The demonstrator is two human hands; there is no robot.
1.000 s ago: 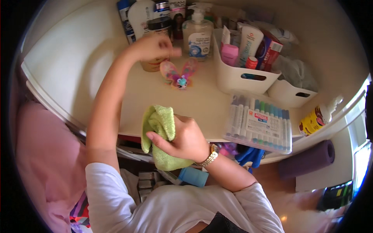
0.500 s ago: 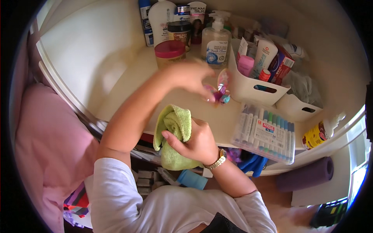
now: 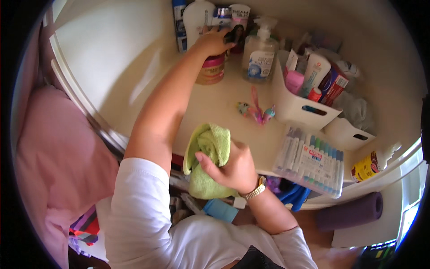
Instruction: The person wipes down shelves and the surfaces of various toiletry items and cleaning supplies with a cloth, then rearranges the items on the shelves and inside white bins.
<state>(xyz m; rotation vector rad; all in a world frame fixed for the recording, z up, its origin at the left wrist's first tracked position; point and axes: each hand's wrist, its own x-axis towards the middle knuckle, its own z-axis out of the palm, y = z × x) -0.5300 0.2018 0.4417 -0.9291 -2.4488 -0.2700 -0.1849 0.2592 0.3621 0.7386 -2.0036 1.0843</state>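
I had the left hand (image 3: 212,43) out toward the back edge of the shelf (image 3: 210,107), left of its middle, fingers spread just above and behind the red-lidded jar (image 3: 210,73) and in front of the tall white bottle (image 3: 193,21). Whether those fingers had closed on anything I could not tell, because the hand hid what lay under it. The right hand (image 3: 237,170) was shut firmly around a bunched green cloth (image 3: 208,154), just over the shelf's front edge. To do that reach well, I judged, the fingers needed to come down from above, thumb kept clear of the pump bottle (image 3: 260,62) on the right, with a grip at the sides rather than on a lid that might turn. Holding the cloth well short of the winged toy (image 3: 256,112) seemed wise too: the toy lay tilted near the white bin (image 3: 291,102) and looked easy to knock.
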